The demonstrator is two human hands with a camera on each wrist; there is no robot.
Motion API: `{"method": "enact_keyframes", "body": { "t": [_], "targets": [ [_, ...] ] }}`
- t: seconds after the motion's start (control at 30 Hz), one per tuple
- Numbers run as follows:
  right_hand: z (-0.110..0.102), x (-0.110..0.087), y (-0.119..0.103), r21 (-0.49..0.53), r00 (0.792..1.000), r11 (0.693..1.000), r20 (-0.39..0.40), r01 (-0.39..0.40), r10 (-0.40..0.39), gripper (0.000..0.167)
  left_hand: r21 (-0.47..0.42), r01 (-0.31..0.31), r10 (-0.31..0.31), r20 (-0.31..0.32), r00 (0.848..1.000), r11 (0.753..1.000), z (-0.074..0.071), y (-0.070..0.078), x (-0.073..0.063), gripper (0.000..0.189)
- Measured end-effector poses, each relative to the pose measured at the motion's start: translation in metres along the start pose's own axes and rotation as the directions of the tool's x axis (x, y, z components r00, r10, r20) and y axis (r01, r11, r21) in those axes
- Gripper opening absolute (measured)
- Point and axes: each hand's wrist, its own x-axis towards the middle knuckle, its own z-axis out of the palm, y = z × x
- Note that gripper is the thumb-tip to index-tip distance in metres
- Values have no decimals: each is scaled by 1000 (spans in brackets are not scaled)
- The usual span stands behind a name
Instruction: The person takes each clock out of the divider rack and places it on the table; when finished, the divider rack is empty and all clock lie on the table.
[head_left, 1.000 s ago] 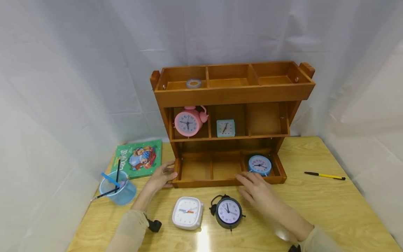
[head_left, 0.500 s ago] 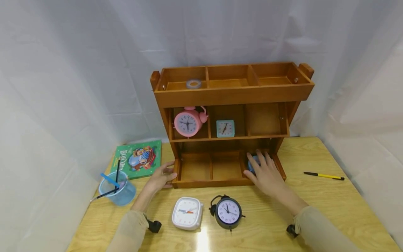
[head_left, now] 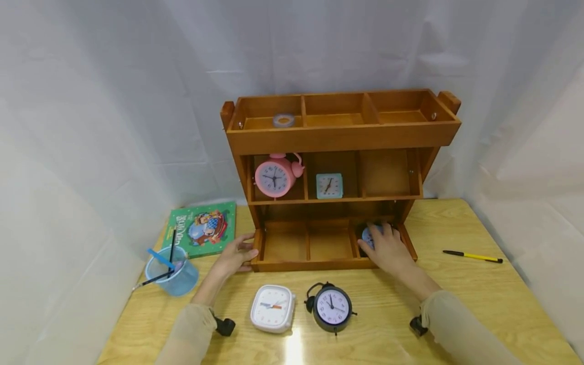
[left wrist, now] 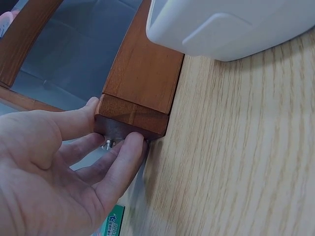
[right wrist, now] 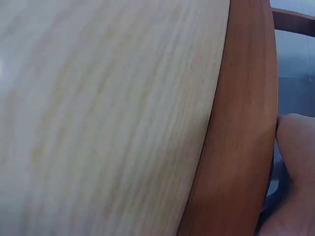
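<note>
Head view: the right hand (head_left: 390, 253), a second ago at the front edge of the wooden shelf (head_left: 342, 138), is now in the lower right compartment (head_left: 364, 263), thumb and fingers curved round the blue clock (head_left: 367, 236), seemingly shifted. Work thus centres on that clock. Well apart, the left hand (head_left: 234, 257) still grips the shelf's lower left end.
</note>
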Motion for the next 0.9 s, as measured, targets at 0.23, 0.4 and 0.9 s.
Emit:
{"method": "enact_keyframes", "body": {
  "t": [0.23,0.4,0.9],
  "targets": [
    [-6,9,-4,28,993,996,80,-87,84,74,-6,1,-1,-8,1000,1000,0,-1,0,60],
    [-6,12,-5,21,989,993,93,-118,116,74,-9,4,-5,-12,1000,1000,2,0,0,60],
    [-10,13,-8,24,992,994,68,-108,106,71,-13,1,-2,-25,1000,1000,2,2,-1,60]
  ]
}}
